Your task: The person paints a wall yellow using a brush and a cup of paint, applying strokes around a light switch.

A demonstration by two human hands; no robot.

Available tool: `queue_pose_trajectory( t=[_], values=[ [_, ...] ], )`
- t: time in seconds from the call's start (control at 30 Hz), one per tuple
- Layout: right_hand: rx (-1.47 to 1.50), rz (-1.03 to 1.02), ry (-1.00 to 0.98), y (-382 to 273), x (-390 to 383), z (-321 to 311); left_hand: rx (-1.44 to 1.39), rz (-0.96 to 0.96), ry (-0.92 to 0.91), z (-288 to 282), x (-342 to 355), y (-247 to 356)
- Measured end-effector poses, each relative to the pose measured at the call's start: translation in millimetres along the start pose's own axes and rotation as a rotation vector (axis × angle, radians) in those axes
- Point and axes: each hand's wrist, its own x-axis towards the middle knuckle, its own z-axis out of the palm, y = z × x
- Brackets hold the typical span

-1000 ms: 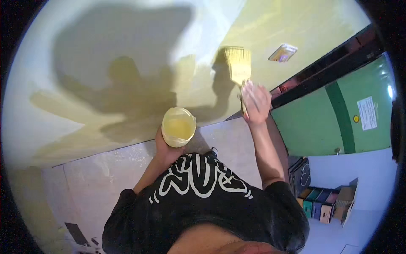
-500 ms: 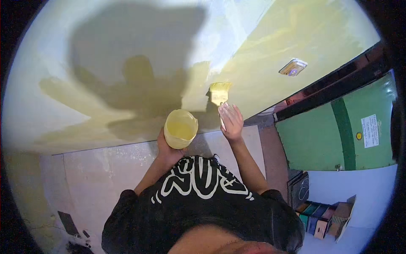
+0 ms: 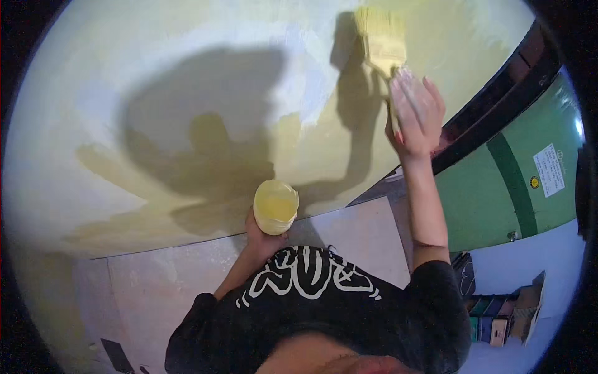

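Since half a second ago the right hand (image 3: 416,112) has swung from just beside the cup, low on the wall, to full reach up the wall, carrying the brush with it; the left hand has barely shifted.

The broad plastered wall, part white and part wet pale yellow (image 3: 187,75), fills everything beyond the fingertips. The wide flat yellow-bristled paintbrush (image 3: 380,37) stands above the right hand's fingers, bristles pressed to the wall where yellow meets bare white. Those fingers are wrapped around the brush handle, which is hidden under the palm. The round translucent plastic cup of yellow paint (image 3: 275,206) sits above the left hand (image 3: 261,240), whose fingers close around its lower part from beneath; its mouth faces the camera and looks fairly full.

Judging from this, the main risk is dripping: a loaded brush held overhead could send paint running down the handle onto the fingers and forearm, or onto the pale tiled floor (image 3: 349,243) below. The cup could tip while attention is on the raised arm. A stray stroke right of the fingers could smear the dark door frame (image 3: 498,118) and the green door (image 3: 498,193).
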Motion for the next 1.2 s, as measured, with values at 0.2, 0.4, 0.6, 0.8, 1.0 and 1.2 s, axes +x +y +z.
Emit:
queue_pose_trajectory(
  t=[0.2, 0.4, 0.6, 0.8, 1.0, 1.2],
  values=[
    [0.137, 0.124, -0.105, -34.1, -20.1, 22.9, -0.036, 0.032, -0.025, -2.7, -10.3, 3.5],
    [0.436, 0.357, -0.319, -132.1, -140.8, 16.8, 0.055, 0.035, 0.020, -5.0, -12.3, 6.1],
    [0.497, 0.345, -0.445, -162.7, -172.0, 4.5, 0.096, -0.053, 0.096, -9.0, -6.0, 8.9],
    [0.390, 0.267, -0.338, -117.7, -126.2, -28.5, 0.112, -0.014, 0.095, 14.0, -16.9, 0.4],
    [0.205, 0.308, -0.255, -79.7, -77.9, -10.4, 0.090, 0.022, 0.186, 8.5, -18.8, -7.9],
    [0.266, 0.469, -0.360, -138.4, -177.1, 9.1, 0.127, -0.004, -0.012, 1.4, -20.1, -4.4]
  ],
)
